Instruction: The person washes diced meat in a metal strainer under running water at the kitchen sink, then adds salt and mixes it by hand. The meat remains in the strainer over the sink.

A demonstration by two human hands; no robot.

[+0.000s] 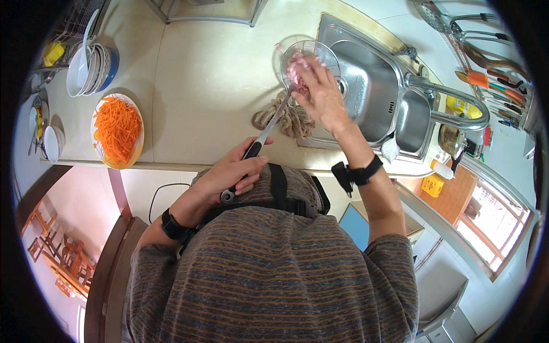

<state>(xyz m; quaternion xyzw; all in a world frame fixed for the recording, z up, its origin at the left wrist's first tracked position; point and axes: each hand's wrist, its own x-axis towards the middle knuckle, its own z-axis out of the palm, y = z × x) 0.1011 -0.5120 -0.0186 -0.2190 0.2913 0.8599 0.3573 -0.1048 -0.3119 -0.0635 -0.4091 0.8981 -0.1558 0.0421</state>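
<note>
My left hand (235, 170) is closed around the black and grey handle of a wire strainer (309, 43). The strainer's round mesh basket extends over the left edge of the steel sink and holds pink pieces (296, 70) that look like raw meat. My right hand (319, 92) is over the basket with its fingers spread, its fingertips at the pink pieces; whether it pinches any of them cannot be told. A brown cloth (296, 122) lies crumpled on the counter below the basket.
A plate of shredded carrot (117, 130) stands at the counter's left front, with stacked bowls (79, 75) behind it. The double sink (364, 90) has a curved faucet (465, 123). A metal-framed stand (210, 19) is at the back. Utensils hang at the right.
</note>
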